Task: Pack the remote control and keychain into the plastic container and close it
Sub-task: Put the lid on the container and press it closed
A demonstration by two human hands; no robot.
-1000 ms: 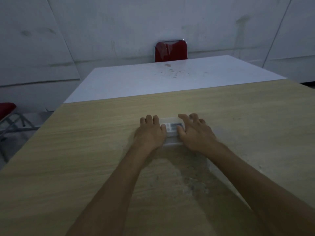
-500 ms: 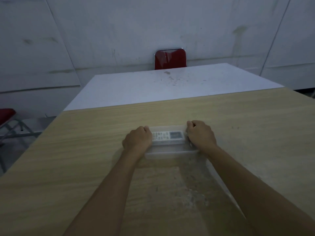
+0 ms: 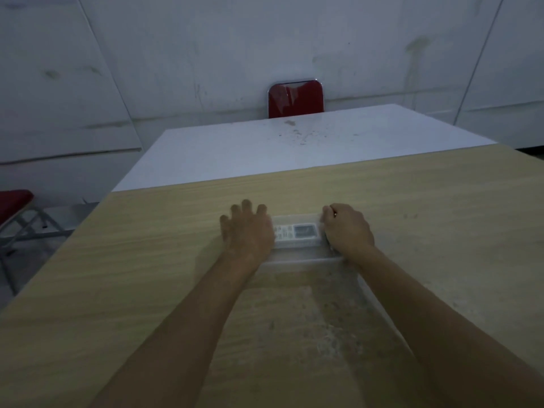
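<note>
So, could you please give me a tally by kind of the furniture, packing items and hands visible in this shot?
Tables: 2, wooden table and white table
Red chairs: 2, far chair and side chair
Plastic container: 1
Remote control: 1
Hands: 2, left hand and right hand
Keychain: 0 visible
Total: 8
</note>
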